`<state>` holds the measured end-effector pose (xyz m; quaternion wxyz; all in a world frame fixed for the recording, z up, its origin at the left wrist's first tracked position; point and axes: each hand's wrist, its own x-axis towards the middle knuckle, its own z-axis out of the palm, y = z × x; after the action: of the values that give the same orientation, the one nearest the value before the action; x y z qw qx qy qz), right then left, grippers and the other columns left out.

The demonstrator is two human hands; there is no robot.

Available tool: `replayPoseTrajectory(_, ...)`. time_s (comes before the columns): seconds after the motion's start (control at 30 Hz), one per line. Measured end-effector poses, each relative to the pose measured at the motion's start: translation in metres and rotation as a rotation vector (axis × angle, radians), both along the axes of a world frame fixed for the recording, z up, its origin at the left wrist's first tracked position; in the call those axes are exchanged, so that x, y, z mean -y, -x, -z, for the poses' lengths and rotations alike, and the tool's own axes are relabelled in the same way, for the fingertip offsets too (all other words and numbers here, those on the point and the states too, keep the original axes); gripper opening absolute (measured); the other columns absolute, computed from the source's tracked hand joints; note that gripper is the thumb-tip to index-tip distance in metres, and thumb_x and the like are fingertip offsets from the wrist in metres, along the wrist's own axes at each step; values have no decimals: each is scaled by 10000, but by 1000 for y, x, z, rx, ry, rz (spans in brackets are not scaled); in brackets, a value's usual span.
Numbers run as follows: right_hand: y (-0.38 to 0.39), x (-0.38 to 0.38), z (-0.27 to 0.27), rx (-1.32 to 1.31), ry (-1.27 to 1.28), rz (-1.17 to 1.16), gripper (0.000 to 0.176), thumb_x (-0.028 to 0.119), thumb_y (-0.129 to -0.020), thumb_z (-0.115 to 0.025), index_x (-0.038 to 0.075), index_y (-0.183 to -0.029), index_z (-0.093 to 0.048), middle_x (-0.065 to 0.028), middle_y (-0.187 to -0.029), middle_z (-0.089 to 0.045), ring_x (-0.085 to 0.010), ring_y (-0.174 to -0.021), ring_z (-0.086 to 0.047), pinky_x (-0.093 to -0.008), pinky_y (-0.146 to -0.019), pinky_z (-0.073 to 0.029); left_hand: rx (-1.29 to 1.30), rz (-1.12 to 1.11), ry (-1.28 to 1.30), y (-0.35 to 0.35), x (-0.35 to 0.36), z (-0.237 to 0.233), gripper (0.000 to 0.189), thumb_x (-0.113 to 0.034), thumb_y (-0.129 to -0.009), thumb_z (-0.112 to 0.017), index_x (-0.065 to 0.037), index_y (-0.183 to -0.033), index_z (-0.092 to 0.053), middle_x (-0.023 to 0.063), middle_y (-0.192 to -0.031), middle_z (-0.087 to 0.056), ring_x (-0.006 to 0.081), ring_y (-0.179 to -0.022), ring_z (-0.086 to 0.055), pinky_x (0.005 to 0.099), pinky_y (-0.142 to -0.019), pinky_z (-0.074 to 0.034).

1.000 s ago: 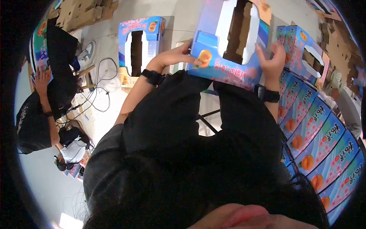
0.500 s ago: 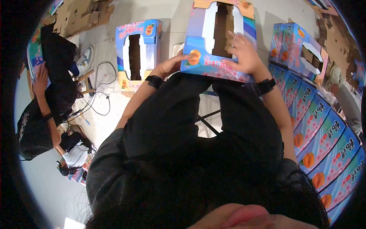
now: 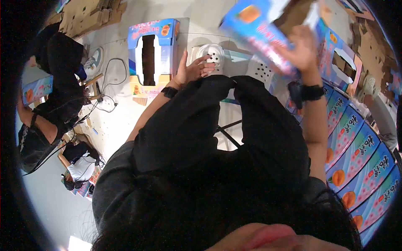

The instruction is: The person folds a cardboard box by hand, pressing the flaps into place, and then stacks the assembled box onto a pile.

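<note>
My right hand (image 3: 302, 48) grips a blue-and-pink printed carton (image 3: 261, 35) by its near side. The carton is tilted in the air at the upper right, smeared by motion, with an orange fruit picture and a long opening in its face. My left hand (image 3: 191, 70) is off it, fingers spread above my left knee, in front of a white clog (image 3: 215, 52). Beside that hand, to the left, stands a similar carton (image 3: 164, 52) with a white-edged opening and a yellow end flap.
At my right, several printed cartons (image 3: 351, 146) stand in a row, with another open carton (image 3: 331, 46) on top. Flattened cardboard (image 3: 90, 16) lies at the back left. Cables (image 3: 115, 73) cross the floor near a co-worker (image 3: 58, 92), who handles a carton (image 3: 37, 90).
The carton has gone from my lap up and to the right in my right hand, and now tilts. My left hand has let go of it. The co-worker's carton has shifted too.
</note>
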<state>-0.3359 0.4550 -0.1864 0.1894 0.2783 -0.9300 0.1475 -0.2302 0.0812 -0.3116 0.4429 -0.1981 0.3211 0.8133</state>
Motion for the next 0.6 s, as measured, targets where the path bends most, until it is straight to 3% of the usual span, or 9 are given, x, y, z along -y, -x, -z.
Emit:
replayPoseTrajectory(0.07, 22, -41, -20, 37, -76, 121, 561, 536, -632, -810, -7, -690, -680, -162, -888, -636, -342, -874, -579, -393, -789, -475, -39, 50, 36, 1, 0, -1, 1109, -892, -788, -170, -34, -1476, -308, 152, -1316, -511, 242, -1185, -511, 318, -920, -359)
replayPoseTrajectory(0.1, 27, -51, -36, 149, -193, 310, 628, 583, -623, -803, -27, -709, -679, -184, -866, -631, -354, -865, -571, -423, -791, -476, -58, 73, 54, 1, 0, -1, 1106, -889, -790, -163, -33, -1476, -308, 147, -1318, -510, 242, -1191, -507, 318, -925, -357)
replayPoseTrajectory(0.13, 39, -90, -22, -122, -223, 165, 686, 622, -613, -797, -40, -750, -684, -207, -923, -639, -378, -906, -580, -453, -819, -473, -66, 92, 56, 2, -1, -2, 1080, -875, -804, -167, -41, -1473, -321, 138, -1307, -518, 234, -1182, -509, 312, -916, -358)
replayPoseTrajectory(0.17, 47, -113, -29, -134, -358, 243, 753, 683, -649, -738, -48, -823, -688, -223, -1055, -633, -409, -993, -575, -485, -854, -465, -74, 110, 59, 4, -2, -3, 1054, -861, -818, -171, -49, -1470, -334, 129, -1296, -526, 227, -1174, -512, 306, -906, -359)
replayPoseTrajectory(0.2, 51, -124, -45, 110, -651, 457, 833, 745, -670, -668, -44, -937, -698, -239, -1156, -606, -422, -1083, -552, -492, -929, -440, -82, 129, 61, 6, -3, -2, 1028, -846, -832, -174, -57, -1467, -346, 120, -1285, -534, 219, -1165, -515, 301, -897, -360)
replayPoseTrajectory(0.37, 57, -198, -42, 422, -735, 794, 984, 848, -669, -539, -14, -1120, -683, -232, -1250, -582, -399, -1214, -491, -509, -1046, -354, -126, 184, 100, 7, -4, 3, 982, -813, -861, -166, -62, -1465, -353, 93, -1288, -534, 198, -1164, -525, 279, -842, -354)
replayPoseTrajectory(0.5, 39, -236, -18, 400, -751, 896, 1057, 889, -661, -478, 17, -1238, -626, -195, -1370, -525, -392, -1320, -416, -563, -1081, -301, -205, 247, 185, 9, -7, -5, 966, -801, -872, -164, -60, -1461, -360, 73, -1258, -543, 186, -1162, -538, 270, -812, -355)
replayPoseTrajectory(0.6, 28, -239, -8, 361, -768, 941, 1051, 899, -665, -456, 41, -1247, -626, -188, -1355, -540, -391, -1316, -418, -580, -1079, -293, -220, 282, 189, 13, -8, -9, 958, -797, -875, -172, -62, -1454, -377, 60, -1218, -548, 183, -1168, -539, 264, -797, -355)
